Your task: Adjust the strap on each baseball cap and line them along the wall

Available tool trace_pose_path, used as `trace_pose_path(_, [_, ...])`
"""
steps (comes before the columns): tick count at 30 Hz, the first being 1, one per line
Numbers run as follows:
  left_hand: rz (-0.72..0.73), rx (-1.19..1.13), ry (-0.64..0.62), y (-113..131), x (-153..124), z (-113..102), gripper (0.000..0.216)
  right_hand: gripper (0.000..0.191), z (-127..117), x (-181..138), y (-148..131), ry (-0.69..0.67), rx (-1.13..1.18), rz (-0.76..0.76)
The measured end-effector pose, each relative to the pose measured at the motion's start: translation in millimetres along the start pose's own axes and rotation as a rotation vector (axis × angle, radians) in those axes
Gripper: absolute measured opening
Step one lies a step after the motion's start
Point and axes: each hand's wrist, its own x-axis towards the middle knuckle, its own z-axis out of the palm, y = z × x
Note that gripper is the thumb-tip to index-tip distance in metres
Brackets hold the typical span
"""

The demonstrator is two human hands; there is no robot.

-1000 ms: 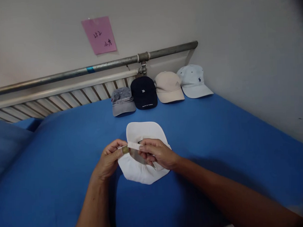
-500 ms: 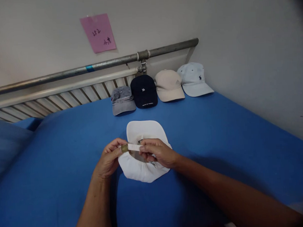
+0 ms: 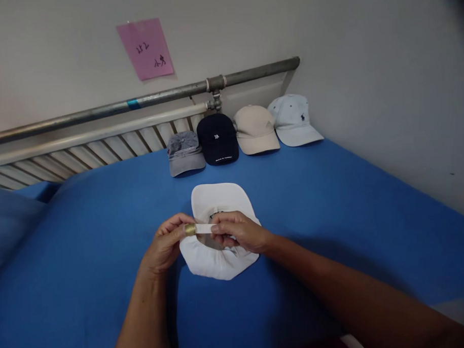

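A white baseball cap (image 3: 216, 263) lies upside down on the blue sheet in front of me, its brim (image 3: 221, 194) pointing away. My left hand (image 3: 166, 245) pinches the cap's brass buckle (image 3: 190, 230) between thumb and fingers at the left of the opening. From the buckle a narrow white strap (image 3: 204, 229) runs to the right. My right hand (image 3: 239, 232) is closed on that strap's other end, thumb against forefinger, above the opening. Its fingers hide part of the cap's inside.
Along the back stand a grey cap (image 3: 185, 154), a black cap (image 3: 217, 139), a beige cap (image 3: 255, 130) and a pale blue cap (image 3: 294, 121). Behind them are a metal pipe (image 3: 168, 95) and a radiator (image 3: 113, 147). A pink paper (image 3: 146, 49) hangs on the wall.
My right hand's grip is slightly closer to the buckle, and the visible strap between the hands looks shorter and more level. The whole view has shifted a little.
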Motion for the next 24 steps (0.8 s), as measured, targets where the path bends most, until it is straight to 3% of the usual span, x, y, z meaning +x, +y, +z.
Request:
trace_pose_path(13, [-0.018,0.026,0.000,-0.7,-0.3,-1.0,0.024,0.014,-6.6,3.4,-1.6,-0.110,0.028,0.047])
trace_pose_path(24, [-0.008,0.093,-0.003,1.5,-1.2,1.5,0.020,0.011,-6.7,0.1,-5.5,-0.092,0.014,0.077])
